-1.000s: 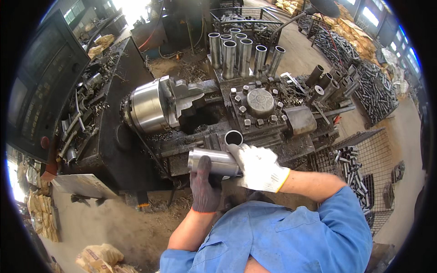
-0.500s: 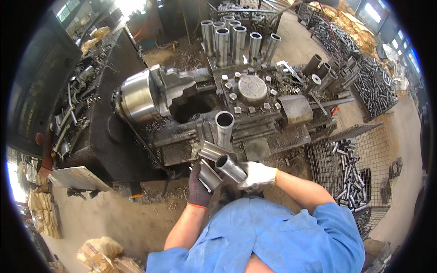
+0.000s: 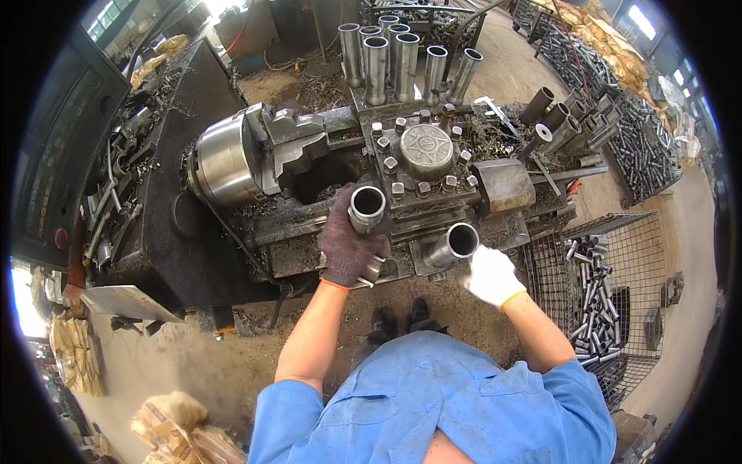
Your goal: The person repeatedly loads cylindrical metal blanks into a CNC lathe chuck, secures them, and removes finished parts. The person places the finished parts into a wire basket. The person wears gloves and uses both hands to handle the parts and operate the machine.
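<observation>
My left hand (image 3: 348, 243), in a dark knit glove, wraps around an upright metal tube (image 3: 366, 203) at the front of the lathe bed. Below its palm shows part of a shiny curved metal piece (image 3: 371, 272); whether the hand touches that piece, I cannot tell. My right hand (image 3: 493, 277), in a white glove, is closed at the side of a second metal tube (image 3: 452, 246). That tube leans slightly, its open end up, over a flat plate at the bed's front edge. The fingers' far side is hidden.
The lathe chuck (image 3: 228, 158) is at left, the bolted tool post (image 3: 427, 151) in the middle. Several tubes (image 3: 376, 71) stand behind it; a caliper (image 3: 498, 116) lies to their right. A wire basket (image 3: 638, 309) with metal parts stands at right. Chips litter the machine.
Both hands have moved forward, away from my body. My right hand has brought its tube to the bed's front edge. My left hand has gone from the curved piece to the standing tube.
</observation>
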The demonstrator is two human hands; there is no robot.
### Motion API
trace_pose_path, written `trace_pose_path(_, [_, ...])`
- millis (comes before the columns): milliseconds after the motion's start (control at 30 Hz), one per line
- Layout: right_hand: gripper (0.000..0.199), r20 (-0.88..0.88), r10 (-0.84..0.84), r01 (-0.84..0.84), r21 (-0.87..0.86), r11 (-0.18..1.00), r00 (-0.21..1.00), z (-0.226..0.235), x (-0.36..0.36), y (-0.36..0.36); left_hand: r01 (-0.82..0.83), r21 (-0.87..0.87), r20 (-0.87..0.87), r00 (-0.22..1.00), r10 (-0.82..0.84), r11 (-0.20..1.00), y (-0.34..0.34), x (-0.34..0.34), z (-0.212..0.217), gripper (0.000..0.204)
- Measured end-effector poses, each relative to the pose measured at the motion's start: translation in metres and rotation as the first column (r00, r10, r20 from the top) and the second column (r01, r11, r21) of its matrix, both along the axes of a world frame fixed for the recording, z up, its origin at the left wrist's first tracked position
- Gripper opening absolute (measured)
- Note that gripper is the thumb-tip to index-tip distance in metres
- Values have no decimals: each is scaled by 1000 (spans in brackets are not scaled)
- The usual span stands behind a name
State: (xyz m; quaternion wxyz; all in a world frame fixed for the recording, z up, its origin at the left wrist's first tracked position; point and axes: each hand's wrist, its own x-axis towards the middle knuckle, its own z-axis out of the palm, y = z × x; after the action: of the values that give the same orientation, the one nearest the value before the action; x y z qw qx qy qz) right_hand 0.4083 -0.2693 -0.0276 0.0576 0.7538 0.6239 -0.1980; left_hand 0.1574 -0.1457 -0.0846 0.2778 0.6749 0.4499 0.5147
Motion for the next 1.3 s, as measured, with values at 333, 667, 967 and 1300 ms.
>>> trace_pose_path(333, [21, -82, 481, -384, 491, 782, 873, -97, -149, 46, 525, -315, 946, 238, 220, 791, -7, -110, -3, 72])
trace_pose_path(667, [75, -795, 134, -80, 108, 991, 592, 30, -156, 96, 430, -358, 931, 95, 353, 829, -36, -117, 3, 76])
trace_pose_path(967, [86, -611, 443, -295, 332, 896, 656, 127, -140, 144, 253, 61, 763, 612, -208, 966, -12, -83, 95, 86])
trace_pose_path(1300, [35, 560, 651, -816, 80, 573, 512, 103, -64, 342, -5, -502, 376, 899, 224, 865, -66, -143, -59, 39])
